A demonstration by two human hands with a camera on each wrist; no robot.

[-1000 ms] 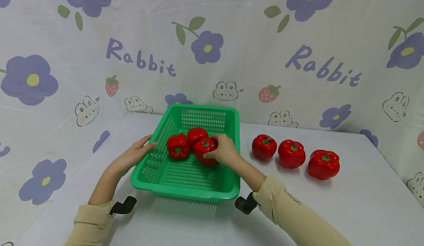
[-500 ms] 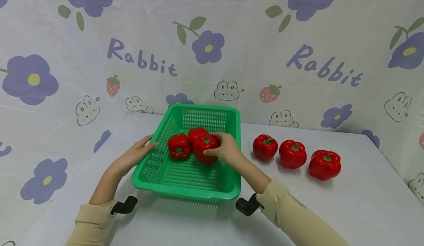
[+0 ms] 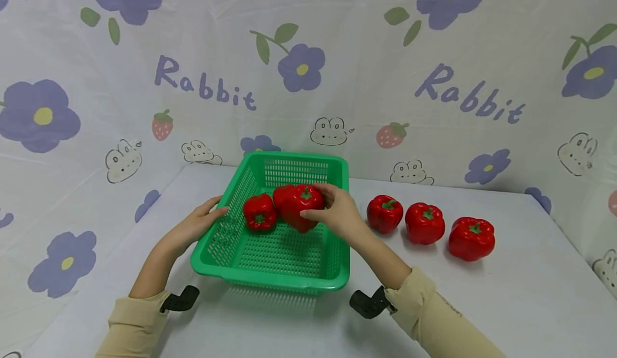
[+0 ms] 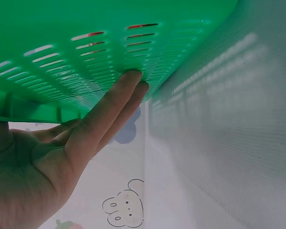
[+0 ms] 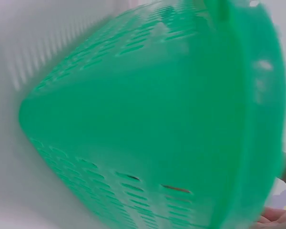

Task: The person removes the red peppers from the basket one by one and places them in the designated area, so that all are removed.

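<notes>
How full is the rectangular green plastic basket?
Partly full: two red bell peppers lie inside, the right hand holds another, and much of the basket's floor shows.

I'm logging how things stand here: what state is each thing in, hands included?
Green basket: upright on the white table
Left hand: holding the green basket's left side
Held pepper: stem up
Right hand: gripping the held pepper
Left pepper in basket: unheld, stem facing camera
Rear pepper in basket: partly hidden behind held pepper
Three table peppers: in a row, stems up
</notes>
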